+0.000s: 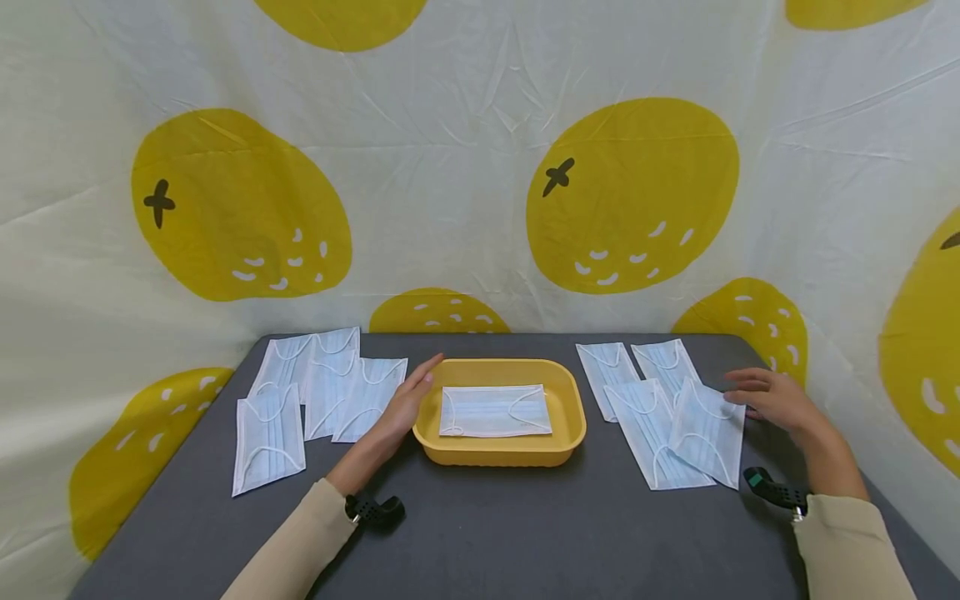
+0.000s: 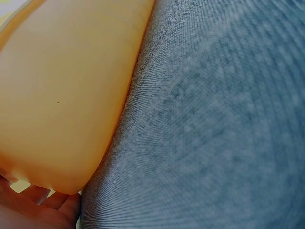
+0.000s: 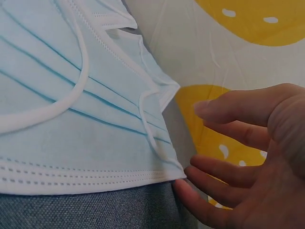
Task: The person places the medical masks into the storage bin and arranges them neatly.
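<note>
In the head view, a yellow plastic tray stands at the middle of the grey table, with a pale blue face mask lying flat inside. My left hand rests against the tray's left end, its fingers extended along the wall; the left wrist view shows its fingers at the bottom corner. Over on the right, my right hand is beside the outermost face mask of an overlapping group. Seen from the right wrist, its loosely bent fingers are parted, with the lower fingertips right at that mask's corner.
To the left of the tray lie several face masks, partly overlapping. More masks lie on the right, beneath and beside the outermost one. A white curtain with yellow fruit prints hangs behind the grey table.
</note>
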Available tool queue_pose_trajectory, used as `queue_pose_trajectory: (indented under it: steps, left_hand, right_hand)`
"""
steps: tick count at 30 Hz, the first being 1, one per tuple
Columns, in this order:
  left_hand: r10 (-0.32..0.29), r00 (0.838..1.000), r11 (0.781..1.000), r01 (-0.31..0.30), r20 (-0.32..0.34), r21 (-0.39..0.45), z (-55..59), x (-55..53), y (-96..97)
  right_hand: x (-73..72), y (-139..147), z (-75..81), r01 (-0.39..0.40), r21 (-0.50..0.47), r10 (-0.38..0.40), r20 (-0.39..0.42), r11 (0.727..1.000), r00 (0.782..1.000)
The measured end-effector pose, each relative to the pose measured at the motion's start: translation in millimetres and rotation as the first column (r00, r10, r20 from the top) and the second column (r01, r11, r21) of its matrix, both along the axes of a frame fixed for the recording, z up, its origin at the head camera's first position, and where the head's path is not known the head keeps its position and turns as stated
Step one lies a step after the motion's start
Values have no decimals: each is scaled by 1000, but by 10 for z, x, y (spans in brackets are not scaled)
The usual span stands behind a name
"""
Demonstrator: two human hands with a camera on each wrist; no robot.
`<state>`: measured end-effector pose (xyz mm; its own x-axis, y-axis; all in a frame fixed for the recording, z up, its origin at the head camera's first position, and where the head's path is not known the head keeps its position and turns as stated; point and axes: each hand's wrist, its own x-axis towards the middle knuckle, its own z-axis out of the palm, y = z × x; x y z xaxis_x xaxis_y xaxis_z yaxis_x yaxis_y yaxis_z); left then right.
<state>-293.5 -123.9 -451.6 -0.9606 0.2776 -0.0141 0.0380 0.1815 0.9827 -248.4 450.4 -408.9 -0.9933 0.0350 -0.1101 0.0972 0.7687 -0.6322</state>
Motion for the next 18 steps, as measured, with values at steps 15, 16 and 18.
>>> queue_pose_trajectory:
  steps: [15,16,18]
  left_hand:
    - [-13,1000,1000,13,-13,-4,-12,-2,-9]
    - [-14,1000,1000,14,-13,-4,-13,-5,-10]
    - [-13,1000,1000,13,-13,-6,-15,-11,-10]
  right_hand:
    - [17,68,-27,82,-227,-39,192,970,981]
    - [20,69,-16,77,-227,-30,202,971,979]
    - [22,74,-2,68,-228,-18,214,971,977]
